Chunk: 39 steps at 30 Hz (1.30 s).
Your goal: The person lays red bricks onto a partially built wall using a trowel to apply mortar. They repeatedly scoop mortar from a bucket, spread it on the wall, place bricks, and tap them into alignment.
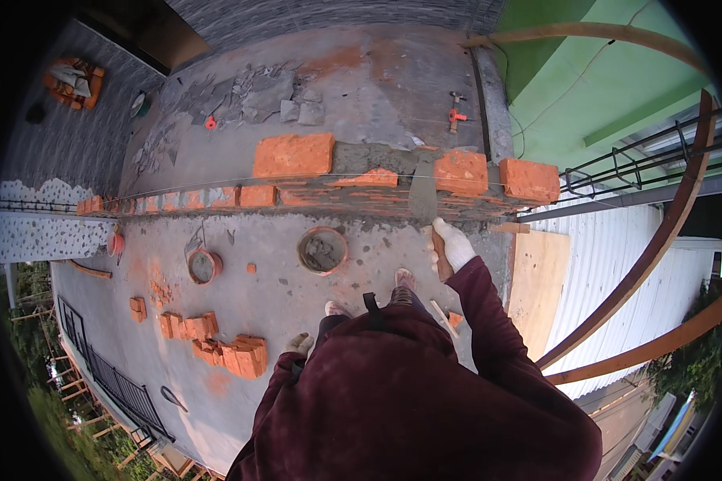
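My right hand [456, 246], in a white glove, is wrapped round the wooden handle of a trowel [423, 195]. The trowel's grey blade reaches up against the brick wall [297, 196], its tip beside the wet mortar [369, 156] on top. Left of that mortar sits a large orange brick [294, 155]. To the right of the blade are two more bricks, one close to it [460, 171] and one farther along [529, 180]. A string runs along the wall's top. My left hand [301, 344], also gloved, hangs low at my side; its fingers are too small to make out.
A bucket of mortar [322, 250] stands before my feet, a smaller bucket [204, 266] to its left. Stacked bricks [245, 356] lie at the left. Beyond the wall lie broken slabs [269, 96] and a hammer [456, 112]. Curved wooden beams [650, 256] rise at the right.
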### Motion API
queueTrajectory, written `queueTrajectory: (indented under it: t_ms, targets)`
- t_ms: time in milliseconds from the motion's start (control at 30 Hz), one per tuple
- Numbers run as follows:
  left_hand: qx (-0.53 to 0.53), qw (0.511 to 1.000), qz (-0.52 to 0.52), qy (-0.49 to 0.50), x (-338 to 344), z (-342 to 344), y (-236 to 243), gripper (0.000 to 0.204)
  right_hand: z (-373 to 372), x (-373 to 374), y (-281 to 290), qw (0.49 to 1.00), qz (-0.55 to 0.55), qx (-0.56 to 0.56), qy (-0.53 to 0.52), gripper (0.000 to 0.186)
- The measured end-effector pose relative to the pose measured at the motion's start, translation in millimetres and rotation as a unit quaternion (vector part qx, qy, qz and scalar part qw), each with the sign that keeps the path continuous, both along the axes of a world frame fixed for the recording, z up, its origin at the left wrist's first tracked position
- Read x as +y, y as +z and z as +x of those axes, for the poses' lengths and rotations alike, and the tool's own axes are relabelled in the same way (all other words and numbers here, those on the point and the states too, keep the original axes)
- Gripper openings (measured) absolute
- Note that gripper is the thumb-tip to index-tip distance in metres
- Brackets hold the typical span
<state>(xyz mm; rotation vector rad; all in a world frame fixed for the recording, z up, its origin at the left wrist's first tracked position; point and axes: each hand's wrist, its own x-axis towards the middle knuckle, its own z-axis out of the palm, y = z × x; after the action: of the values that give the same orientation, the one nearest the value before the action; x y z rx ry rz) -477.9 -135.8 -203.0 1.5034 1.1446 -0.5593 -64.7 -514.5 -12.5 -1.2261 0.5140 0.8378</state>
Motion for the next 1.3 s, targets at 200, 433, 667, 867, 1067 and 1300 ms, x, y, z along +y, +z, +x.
queueTrajectory:
  t_ms: [200, 433, 667, 867, 1067, 1300]
  targets:
    - [-0.001, 0.998, -0.020, 0.058, -2, -5, 7, 0.059, 27, 26, 21, 0.989, -0.093, -0.008, 0.115, 0.035]
    - [-0.089, 0.994, 0.059, 0.009, 2, 19, 7, 0.056, 25, -40, 14, 0.823, -0.397, -0.265, 0.308, 0.053]
    - [0.002, 0.999, -0.005, 0.043, 2, -2, 4, 0.057, 21, 31, 23, 0.981, -0.045, -0.090, 0.164, 0.046]
    - [-0.021, 0.997, 0.056, -0.046, -3, 22, 26, 0.061, 61, 83, 42, 0.931, -0.140, -0.143, 0.304, 0.042]
    - [-0.059, 0.993, 0.077, -0.066, -17, 32, 17, 0.065, 60, 57, 7, 0.685, -0.396, -0.389, 0.471, 0.052]
    - [-0.036, 0.999, 0.023, 0.033, -19, -18, -6, 0.063, 31, 37, 44, 0.876, -0.251, -0.264, 0.316, 0.046]
